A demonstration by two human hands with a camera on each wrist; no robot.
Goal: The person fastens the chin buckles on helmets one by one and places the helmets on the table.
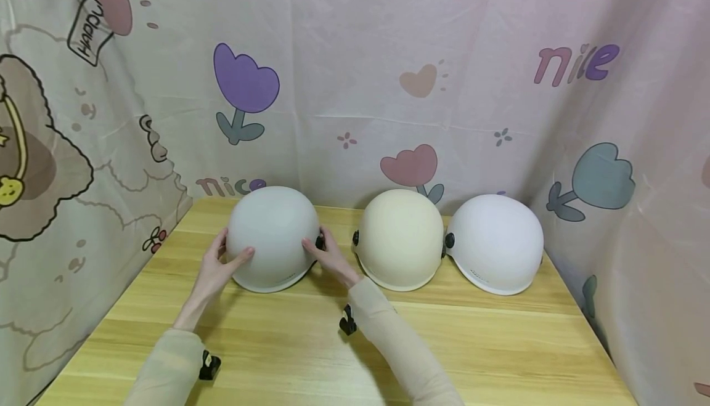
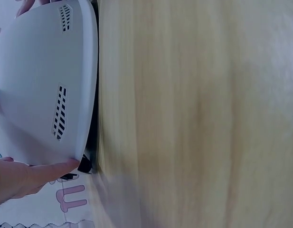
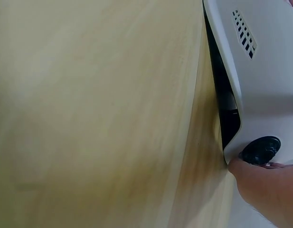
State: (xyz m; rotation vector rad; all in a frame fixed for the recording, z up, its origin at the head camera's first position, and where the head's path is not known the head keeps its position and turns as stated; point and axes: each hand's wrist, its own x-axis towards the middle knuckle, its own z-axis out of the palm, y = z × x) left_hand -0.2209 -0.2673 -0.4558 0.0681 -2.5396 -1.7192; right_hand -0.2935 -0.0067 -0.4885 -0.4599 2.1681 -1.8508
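Note:
A pale grey helmet [image 1: 273,233] rests on the wooden table at the left of a row. My left hand [image 1: 219,265] grips its left side, thumb on the front of the shell. On the other side my right hand [image 1: 331,254] holds it close to the black round side knob [image 1: 320,241]. In the left wrist view the helmet's slotted vents [image 2: 61,113] and lower rim show, with fingers at the rim. The right wrist view shows the black knob [image 3: 261,150] above my right hand [image 3: 265,185]. Fingers behind the shell are partly hidden.
A cream helmet [image 1: 402,239] stands to the right of the grey one, and a white helmet [image 1: 496,244] beyond it. All are near the back of the wooden table [image 1: 288,350]. Printed curtains [image 1: 344,73] hang behind and at both sides.

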